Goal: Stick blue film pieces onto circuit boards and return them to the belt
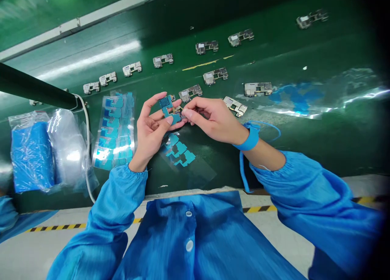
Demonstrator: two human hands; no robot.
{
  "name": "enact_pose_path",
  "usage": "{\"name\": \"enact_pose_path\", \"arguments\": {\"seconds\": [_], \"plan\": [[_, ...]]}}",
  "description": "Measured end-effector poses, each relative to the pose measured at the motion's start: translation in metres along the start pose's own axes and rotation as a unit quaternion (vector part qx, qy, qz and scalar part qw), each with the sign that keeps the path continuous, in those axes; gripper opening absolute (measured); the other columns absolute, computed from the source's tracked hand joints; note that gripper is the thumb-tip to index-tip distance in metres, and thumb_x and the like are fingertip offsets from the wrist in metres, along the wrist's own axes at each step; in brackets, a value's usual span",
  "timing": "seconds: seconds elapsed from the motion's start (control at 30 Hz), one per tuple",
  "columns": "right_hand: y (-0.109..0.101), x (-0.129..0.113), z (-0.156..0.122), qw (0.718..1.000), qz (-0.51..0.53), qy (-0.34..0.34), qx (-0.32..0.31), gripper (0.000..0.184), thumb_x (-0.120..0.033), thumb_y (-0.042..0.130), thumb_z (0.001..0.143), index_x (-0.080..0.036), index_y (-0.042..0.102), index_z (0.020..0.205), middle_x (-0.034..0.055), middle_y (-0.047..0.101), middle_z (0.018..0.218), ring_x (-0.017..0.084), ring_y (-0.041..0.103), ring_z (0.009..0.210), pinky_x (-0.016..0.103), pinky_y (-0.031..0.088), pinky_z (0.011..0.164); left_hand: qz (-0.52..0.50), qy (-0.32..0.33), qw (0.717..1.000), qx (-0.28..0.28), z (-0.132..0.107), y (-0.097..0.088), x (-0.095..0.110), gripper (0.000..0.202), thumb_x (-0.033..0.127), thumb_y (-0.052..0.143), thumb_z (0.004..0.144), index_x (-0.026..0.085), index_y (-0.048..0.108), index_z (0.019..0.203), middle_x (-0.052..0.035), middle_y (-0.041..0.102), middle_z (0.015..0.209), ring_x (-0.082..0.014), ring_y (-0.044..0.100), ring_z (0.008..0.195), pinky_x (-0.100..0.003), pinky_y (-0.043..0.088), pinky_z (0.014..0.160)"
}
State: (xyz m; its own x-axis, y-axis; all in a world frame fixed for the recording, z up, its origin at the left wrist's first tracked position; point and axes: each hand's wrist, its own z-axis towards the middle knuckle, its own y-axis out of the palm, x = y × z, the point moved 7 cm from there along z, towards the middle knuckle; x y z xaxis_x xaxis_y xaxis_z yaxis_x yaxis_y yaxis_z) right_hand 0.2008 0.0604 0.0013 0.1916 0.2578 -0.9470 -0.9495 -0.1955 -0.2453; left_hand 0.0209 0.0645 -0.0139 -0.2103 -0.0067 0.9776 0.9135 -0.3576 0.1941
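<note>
A small circuit board [167, 106] with blue film on its face is held up over the bench by my left hand [154, 127], thumb in front and fingers behind. The fingertips of my right hand [210, 116] are pinched at the board's right edge; whatever is between them is too small to make out. Just beyond my hands lies a bare circuit board [190, 93]. Another board [235, 106] sits partly behind my right wrist, which wears a blue wrist strap [248, 138]. Below my hands, blue film cutouts [179, 150] rest on a clear sheet.
Several boards [163, 60] lie in rows on the green bench [170, 178]. At left are a stack of blue film sheets [114, 129], a white cable [88, 150], a dark post [39, 83] and a bagged blue pack [32, 156]. Blue film scraps [300, 97] lie at right.
</note>
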Motion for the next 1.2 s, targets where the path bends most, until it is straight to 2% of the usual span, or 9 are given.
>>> {"name": "enact_pose_path", "arguments": {"seconds": [0.17, 0.37, 0.53, 0.63, 0.73, 0.9, 1.03, 1.13, 1.2], "plan": [[0.006, -0.001, -0.001, 1.0, 0.009, -0.011, -0.005, 0.031, -0.048, 0.067, 0.112, -0.02, 0.072, 0.098, -0.0013, 0.064, 0.08, 0.013, 0.051, 0.068, 0.031, 0.041, 0.066, 0.005, 0.027, 0.999, -0.019, 0.0, 0.001, -0.002, 0.072, 0.046, 0.09, 0.098, 0.035, 0.052, 0.158, -0.0074, 0.079, 0.148, -0.0346, 0.075, 0.142, -0.042, 0.074, 0.108], [0.011, 0.002, -0.002, 1.0, 0.022, 0.0, -0.004, 0.036, -0.044, 0.077, 0.104, -0.023, 0.058, 0.083, -0.0087, 0.035, 0.065, 0.012, 0.038, 0.064, 0.032, 0.042, 0.071, -0.011, -0.014, 1.0, -0.02, -0.002, 0.005, -0.004, 0.069, 0.047, 0.09, 0.099, 0.034, 0.055, 0.157, -0.0056, 0.083, 0.14, -0.0292, 0.085, 0.122, -0.043, 0.076, 0.102], [0.019, 0.001, -0.003, 0.999, -0.009, -0.013, -0.043, 0.032, -0.035, 0.073, 0.103, -0.022, 0.057, 0.079, -0.009, 0.037, 0.063, 0.011, 0.034, 0.059, 0.031, 0.033, 0.062, -0.004, -0.087, 0.996, 0.03, -0.004, 0.004, -0.014, 0.056, 0.055, 0.086, 0.099, 0.027, 0.068, 0.144, -0.0031, 0.089, 0.112, -0.0228, 0.088, 0.096, -0.03, 0.077, 0.075], [0.022, 0.0, -0.007, 0.999, -0.027, -0.025, -0.037, 0.033, -0.04, 0.074, 0.102, -0.022, 0.058, 0.079, -0.008, 0.041, 0.065, 0.01, 0.035, 0.059, 0.03, 0.03, 0.058, 0.0, -0.122, 0.991, 0.06, -0.006, 0.001, -0.018, 0.046, 0.057, 0.087, 0.097, 0.023, 0.074, 0.124, -0.0041, 0.089, 0.112, -0.0206, 0.087, 0.086, -0.028, 0.075, 0.067], [0.025, 0.006, -0.003, 0.998, -0.018, 0.008, -0.055, 0.032, -0.045, 0.073, 0.102, -0.021, 0.063, 0.083, -0.0069, 0.049, 0.066, 0.011, 0.04, 0.06, 0.029, 0.034, 0.058, -0.009, -0.137, 0.988, 0.068, -0.005, 0.0, -0.018, 0.047, 0.056, 0.088, 0.096, 0.023, 0.072, 0.126, -0.0065, 0.089, 0.12, -0.0211, 0.087, 0.083, -0.027, 0.073, 0.061], [-0.021, 0.026, 0.077, 0.997, -0.053, 0.041, -0.034, 0.04, -0.058, 0.077, 0.099, -0.022, 0.067, 0.084, 0.0021, 0.069, 0.075, 0.018, 0.058, 0.069, 0.034, 0.046, 0.067, -0.027, -0.122, 0.988, 0.093, 0.003, -0.012, -0.009, 0.065, 0.059, 0.075, 0.104, 0.03, 0.054, 0.159, -0.011, 0.079, 0.149, -0.0204, 0.088, 0.082, -0.029, 0.074, 0.07], [-0.073, 0.057, 0.172, 0.938, -0.326, 0.109, 0.036, 0.031, -0.05, 0.077, 0.102, -0.018, 0.076, 0.102, 0.0131, 0.073, 0.093, 0.032, 0.068, 0.091, 0.051, 0.055, 0.093, -0.022, -0.069, 0.986, 0.153, 0.008, -0.032, 0.001, 0.051, 0.05, 0.074, 0.105, 0.025, 0.061, 0.148, -0.0111, 0.08, 0.146, -0.0176, 0.087, 0.083, -0.026, 0.071, 0.071], [-0.065, 0.073, 0.214, 0.893, -0.44, 0.094, -0.029, 0.036, -0.039, 0.078, 0.102, -0.013, 0.077, 0.127, 0.0219, 0.071, 0.133, 0.039, 0.063, 0.124, 0.058, 0.049, 0.112, -0.018, -0.053, 0.983, 0.174, 0.01, -0.041, 0.004, 0.039, 0.041, 0.073, 0.103, 0.022, 0.065, 0.136, -0.0092, 0.085, 0.133, -0.0141, 0.084, 0.076, -0.023, 0.067, 0.067], [-0.051, 0.081, 0.226, 0.876, -0.468, 0.077, -0.083, 0.039, -0.039, 0.085, 0.097, -0.012, 0.078, 0.124, 0.0235, 0.067, 0.143, 0.042, 0.055, 0.137, 0.061, 0.045, 0.116, -0.017, -0.05, 0.982, 0.181, 0.012, -0.043, 0.006, 0.031, 0.036, 0.071, 0.102, 0.021, 0.066, 0.129, -0.0075, 0.087, 0.123, -0.0124, 0.082, 0.073, -0.022, 0.065, 0.065]]}}
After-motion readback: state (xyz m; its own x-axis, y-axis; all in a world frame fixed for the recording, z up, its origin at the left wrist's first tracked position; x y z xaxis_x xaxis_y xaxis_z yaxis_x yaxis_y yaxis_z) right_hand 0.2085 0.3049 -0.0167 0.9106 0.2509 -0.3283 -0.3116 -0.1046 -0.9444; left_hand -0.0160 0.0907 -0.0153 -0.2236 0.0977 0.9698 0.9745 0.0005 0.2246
